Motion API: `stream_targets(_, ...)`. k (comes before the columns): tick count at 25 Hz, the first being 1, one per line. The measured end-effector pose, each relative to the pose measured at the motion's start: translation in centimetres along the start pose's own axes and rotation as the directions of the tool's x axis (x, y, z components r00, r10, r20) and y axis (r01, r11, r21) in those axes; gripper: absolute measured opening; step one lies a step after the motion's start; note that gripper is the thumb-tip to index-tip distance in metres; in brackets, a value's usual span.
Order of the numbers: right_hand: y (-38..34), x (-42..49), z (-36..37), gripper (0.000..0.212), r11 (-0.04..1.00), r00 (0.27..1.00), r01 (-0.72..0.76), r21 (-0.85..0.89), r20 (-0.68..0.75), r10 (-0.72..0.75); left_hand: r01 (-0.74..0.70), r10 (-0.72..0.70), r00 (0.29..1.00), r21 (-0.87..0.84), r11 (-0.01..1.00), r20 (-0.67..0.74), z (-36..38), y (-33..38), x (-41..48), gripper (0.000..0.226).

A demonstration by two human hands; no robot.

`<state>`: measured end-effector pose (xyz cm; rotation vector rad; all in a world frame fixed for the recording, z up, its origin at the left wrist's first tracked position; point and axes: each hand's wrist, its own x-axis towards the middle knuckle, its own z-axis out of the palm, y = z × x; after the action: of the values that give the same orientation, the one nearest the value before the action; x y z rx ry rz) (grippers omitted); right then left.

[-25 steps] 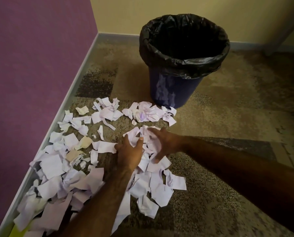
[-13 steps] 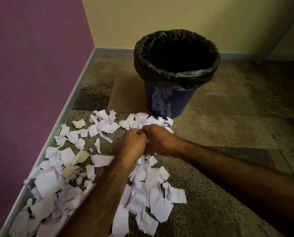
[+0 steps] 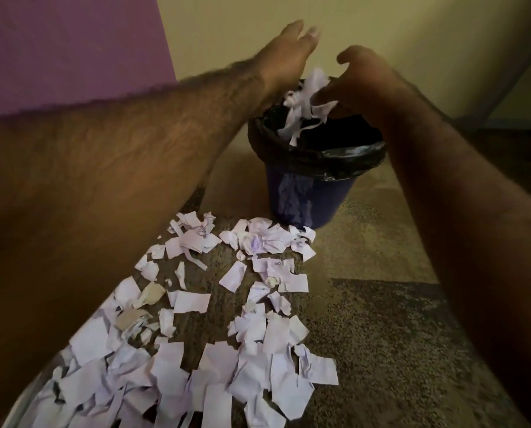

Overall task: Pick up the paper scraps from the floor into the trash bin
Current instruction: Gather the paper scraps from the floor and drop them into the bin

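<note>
Here, left hand [image 3: 288, 54] and right hand [image 3: 361, 80] over trash bin [image 3: 307, 193], grips released, paper scraps [image 3: 304, 98] between them

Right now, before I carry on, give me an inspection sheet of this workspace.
Surface: patterned carpet, with many paper scraps spread across it up to the bin's foot.
Job's things: blue trash bin upright, black liner over its rim; a bunch of scraps in the air over its mouth, between the hands.
Clutter: a few tan pieces among the white scraps.
Hands: left hand above the bin, fingers straight, holding nothing; right hand curved beside the bunch, grip unclear.
Cables: nothing seen.
Surroundings: purple wall on the left, yellow wall behind the bin.
</note>
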<state>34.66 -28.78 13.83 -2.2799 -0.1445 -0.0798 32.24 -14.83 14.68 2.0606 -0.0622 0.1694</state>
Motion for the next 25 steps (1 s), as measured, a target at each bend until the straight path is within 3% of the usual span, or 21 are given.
stream_targets(2, 0.7, 0.5, 0.3, 0.079, 0.999, 0.997, -0.017, -0.028, -0.080, 0.015, -0.041, 0.038, 0.994, -0.028, 0.999, -0.099, -0.2, -1.6, -0.3, 0.053)
stream_targets(5, 0.8, -1.3, 2.1, 0.046, 0.981, 0.976, 0.139, -0.136, -0.146, -0.159, 0.047, -0.034, 0.946, 0.034, 0.998, -0.322, 0.6, -7.2, -3.6, 0.037)
stream_targets(6, 0.8, -2.6, 3.2, 0.035, 0.980, 0.982, 0.172, -0.104, -0.055, -0.178, 0.135, -0.114, 0.929, 0.035, 0.990, -0.353, 1.4, -10.3, -5.5, 0.033)
stream_targets(8, 1.8, -5.4, 5.8, 0.024, 0.993, 0.939, 0.109, -0.045, 0.333, -0.088, 0.394, -0.373, 0.877, 0.010, 0.919, -0.303, 3.6, -16.1, -10.2, 0.033)
stream_targets(10, 4.9, -7.3, 8.4, 0.036, 0.958, 0.720, 0.011, -0.288, 0.666, 0.192, 0.640, -0.618, 0.767, 0.135, 0.757, -0.171, 5.7, -21.7, -14.9, 0.046)
stream_targets(11, 7.3, -7.9, 9.8, 0.052, 0.902, 0.632, 0.010, -0.431, 0.702, 0.328, 0.684, -0.676, 0.726, 0.225, 0.694, -0.125, 6.3, -24.1, -16.8, 0.052)
stream_targets(12, 10.0, -8.4, 10.9, 0.071, 0.853, 0.618, 0.028, -0.521, 0.680, 0.395, 0.699, -0.705, 0.701, 0.300, 0.649, -0.107, 6.6, -26.0, -18.2, 0.059)
stream_targets(13, 12.8, -8.7, 11.7, 0.088, 0.823, 0.656, 0.043, -0.566, 0.637, 0.404, 0.691, -0.715, 0.693, 0.363, 0.625, -0.089, 6.7, -27.3, -19.2, 0.067)
stream_targets(14, 15.3, -9.1, 12.3, 0.101, 0.807, 0.693, 0.044, -0.589, 0.600, 0.400, 0.680, -0.721, 0.689, 0.406, 0.611, -0.069, 6.7, -28.4, -19.8, 0.073)
stream_targets(17, 19.8, -10.3, 14.2, 0.128, 0.759, 0.693, 0.094, -0.645, 0.589, 0.415, 0.613, -0.666, 0.745, 0.441, 0.656, -0.045, 7.0, -29.1, -20.6, 0.077)
stream_targets(19, 20.4, -10.8, 15.8, 0.130, 0.781, 0.695, 0.138, -0.609, 0.621, 0.361, 0.565, -0.609, 0.793, 0.390, 0.727, -0.014, 7.7, -28.8, -20.9, 0.074)
stream_targets(23, 17.8, -13.0, 20.0, 0.123, 0.872, 0.572, 0.252, -0.419, 0.792, 0.215, 0.477, -0.491, 0.871, 0.232, 0.848, 0.003, 8.8, -27.7, -21.4, 0.062)
stream_targets(25, 16.5, -13.6, 21.6, 0.127, 0.884, 0.526, 0.326, -0.335, 0.841, 0.125, 0.494, -0.504, 0.864, 0.175, 0.852, 0.013, 8.9, -27.4, -21.5, 0.069)
